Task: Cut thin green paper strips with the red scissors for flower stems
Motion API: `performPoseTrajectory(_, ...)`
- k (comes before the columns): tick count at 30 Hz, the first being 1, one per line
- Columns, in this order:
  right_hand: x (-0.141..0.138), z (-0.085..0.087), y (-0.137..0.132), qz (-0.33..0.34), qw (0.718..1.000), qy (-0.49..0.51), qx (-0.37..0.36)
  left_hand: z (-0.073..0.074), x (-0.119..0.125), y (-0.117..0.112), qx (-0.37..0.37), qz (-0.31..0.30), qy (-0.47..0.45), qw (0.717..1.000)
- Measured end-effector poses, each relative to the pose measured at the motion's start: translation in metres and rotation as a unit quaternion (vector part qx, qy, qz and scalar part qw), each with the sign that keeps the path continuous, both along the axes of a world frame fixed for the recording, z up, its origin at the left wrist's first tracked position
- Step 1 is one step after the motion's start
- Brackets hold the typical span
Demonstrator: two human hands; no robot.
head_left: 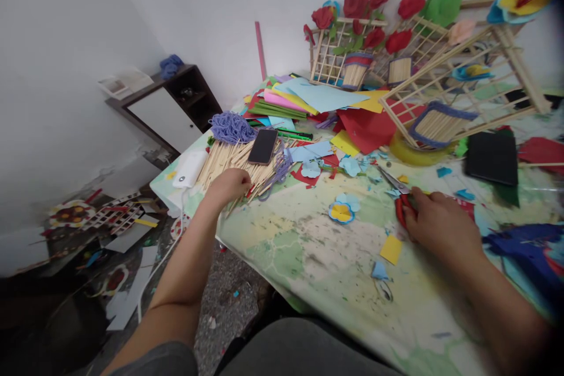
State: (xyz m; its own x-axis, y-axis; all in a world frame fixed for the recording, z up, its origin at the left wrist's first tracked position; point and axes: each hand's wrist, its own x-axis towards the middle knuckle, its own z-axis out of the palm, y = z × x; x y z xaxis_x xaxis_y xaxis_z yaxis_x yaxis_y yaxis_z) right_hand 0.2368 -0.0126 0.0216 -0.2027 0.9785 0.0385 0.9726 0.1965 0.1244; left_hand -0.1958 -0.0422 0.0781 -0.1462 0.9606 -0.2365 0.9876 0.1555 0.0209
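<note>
1. My left hand [228, 185] is curled at the near end of the wooden sticks [219, 161]; I cannot tell if its fingers pinch something;
2. the phone [263, 147] lies on these sticks, maybe only because the table [304, 247] is so crowded there;
3. the small paper flower [341, 212] sits between my hands, it seems for easy reach;
4. my right hand [443, 226] has its fingers wrapped on the scissors [402, 189], at their red handles; the blades point away from me, which seems safer.
</note>
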Motion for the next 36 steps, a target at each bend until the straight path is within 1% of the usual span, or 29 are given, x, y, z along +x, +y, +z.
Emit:
performPoseTrajectory(2, 0.000, 0.000, 0.000, 0.006, 1.000, 0.003, 0.000, -0.005, 0.004, -0.004, -0.026, -0.025, -0.036, 0.999)
performPoseTrajectory(4, 0.000, 0.000, 0.001, 0.010, 1.000, 0.006, 0.003, -0.008, 0.006, -0.006, -0.035, -0.019, -0.024, 0.999)
performPoseTrajectory(6, 0.000, 0.000, 0.000, 0.007, 1.000, 0.010, 0.007, -0.009, 0.006, -0.006, -0.028, -0.008, 0.005, 1.000)
performPoseTrajectory(9, 0.000, 0.000, -0.001, -0.002, 1.000, 0.022, 0.005, -0.005, 0.007, -0.002, -0.008, 0.004, 0.044, 0.999)
performPoseTrajectory(11, 0.001, 0.001, -0.001, -0.006, 0.999, 0.032, 0.004, 0.001, 0.014, 0.004, 0.010, 0.000, 0.056, 0.998)
performPoseTrajectory(12, 0.001, 0.001, -0.001, -0.010, 0.999, 0.037, 0.006, 0.003, 0.021, 0.008, 0.024, -0.014, 0.049, 0.998)
performPoseTrajectory(13, 0.002, 0.001, -0.001, -0.015, 0.999, 0.042, 0.010, 0.005, 0.031, 0.012, 0.037, -0.039, 0.033, 0.998)
performPoseTrajectory(14, 0.002, 0.001, -0.001, -0.021, 0.999, 0.047, 0.015, 0.006, 0.043, 0.016, 0.051, -0.072, 0.011, 0.996)
performPoseTrajectory(16, 0.004, 0.001, -0.001, -0.032, 0.998, 0.054, 0.024, 0.004, 0.072, 0.023, 0.076, -0.157, -0.042, 0.984)
performPoseTrajectory(17, 0.005, 0.001, -0.001, -0.039, 0.997, 0.058, 0.028, 0.002, 0.088, 0.027, 0.070, -0.204, -0.068, 0.974)
performPoseTrajectory(19, 0.007, 0.000, 0.000, -0.050, 0.996, 0.064, 0.032, -0.003, 0.119, 0.036, 0.045, -0.266, -0.087, 0.959)
performPoseTrajectory(21, 0.008, -0.002, 0.000, -0.058, 0.995, 0.071, 0.038, -0.008, 0.142, 0.048, 0.039, -0.292, -0.077, 0.952)
performPoseTrajectory(23, 0.008, -0.004, 0.000, -0.064, 0.994, 0.080, 0.044, -0.010, 0.157, 0.063, 0.063, -0.285, -0.045, 0.955)
performPoseTrajectory(26, 0.006, -0.007, -0.001, -0.076, 0.991, 0.092, 0.057, -0.012, 0.163, 0.088, 0.102, -0.276, -0.009, 0.956)
performPoseTrajectory(30, 0.005, -0.010, -0.001, -0.083, 0.989, 0.103, 0.061, -0.019, 0.161, 0.113, 0.070, -0.284, 0.016, 0.956)
performPoseTrajectory(33, 0.005, -0.010, -0.001, -0.084, 0.989, 0.113, 0.054, -0.024, 0.159, 0.123, 0.048, -0.274, 0.019, 0.960)
performPoseTrajectory(36, 0.006, -0.010, 0.000, -0.082, 0.988, 0.121, 0.051, -0.023, 0.156, 0.126, 0.042, -0.284, -0.003, 0.958)
